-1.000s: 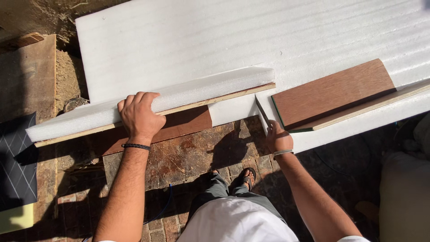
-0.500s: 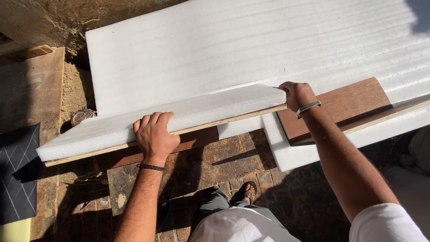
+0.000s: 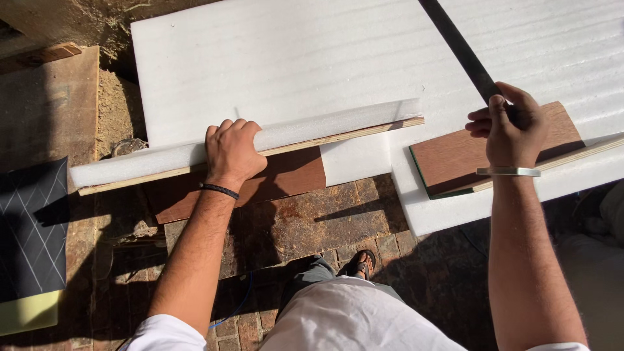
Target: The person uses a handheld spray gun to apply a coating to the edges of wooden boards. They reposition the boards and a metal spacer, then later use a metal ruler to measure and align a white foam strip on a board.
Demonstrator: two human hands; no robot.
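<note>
**Right hand up with a dark bar; left pins the foam-wrapped board**

Since half a second ago the right hand (image 3: pixel 510 133) has left the end of the board and swung out right; it now grips the lower end of a long dark flat bar (image 3: pixel 458 45), which runs up and left across the white foam sheet (image 3: pixel 292 58); fingers curled round it, thumb side toward the camera; silver bracelet (image 3: pixel 508 171) at the wrist.

Left hand (image 3: pixel 233 153) hasn't shifted; palm down, fingers hooked over the top edge of the long plywood board (image 3: pixel 338 135), clamping the folded foam strip (image 3: pixel 325 127) against it; looks like it's held that way so the foam stays wrapped on the edge while the other hand is busy; black band (image 3: pixel 219 190) on the wrist; forearm straight, leaning in.

Board sits on edge along the near border of the foam sheet, over the brick paving (image 3: pixel 305 221); a brown panel (image 3: pixel 260 185) lies flat just below it. Second brown board (image 3: pixel 455 156) lies on the foam to the right, directly under the right hand, apart from the long one. Dark quilted pad (image 3: pixel 32 227) far left; sandalled foot (image 3: pixel 361 263) at the bottom.
</note>
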